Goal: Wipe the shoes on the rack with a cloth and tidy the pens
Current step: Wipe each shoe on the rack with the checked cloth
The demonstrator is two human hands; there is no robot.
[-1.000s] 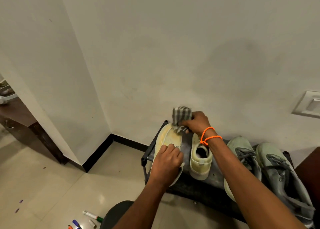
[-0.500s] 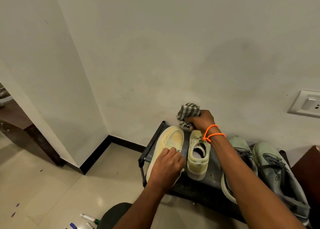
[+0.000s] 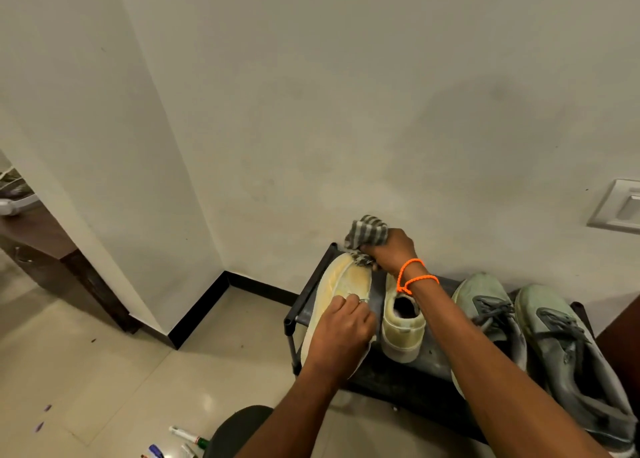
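A pale yellow shoe [image 3: 341, 279] lies turned sole-up at the left end of the black shoe rack [image 3: 304, 305]. My left hand [image 3: 341, 338] grips its heel half. My right hand [image 3: 389, 251], with orange bands on the wrist, clutches a bunched grey striped cloth [image 3: 367, 234] and presses it on the toe of that sole. The matching yellow shoe [image 3: 403, 333] stands upright just to the right. Two grey-green sneakers [image 3: 491, 305] [image 3: 568, 346] fill the rack's right part. Several pens [image 3: 188, 438] lie on the floor at the bottom edge.
The rack stands against a white wall, near a corner with black skirting [image 3: 201, 313]. A white switch plate [image 3: 620, 206] is on the wall at right. Dark wooden furniture [image 3: 52, 260] shows at left. My dark-clad knee [image 3: 239, 430] is by the pens.
My right hand has brought the cloth from above the rack's back edge down onto the toe of the upturned sole. My left hand keeps its grip on the shoe.
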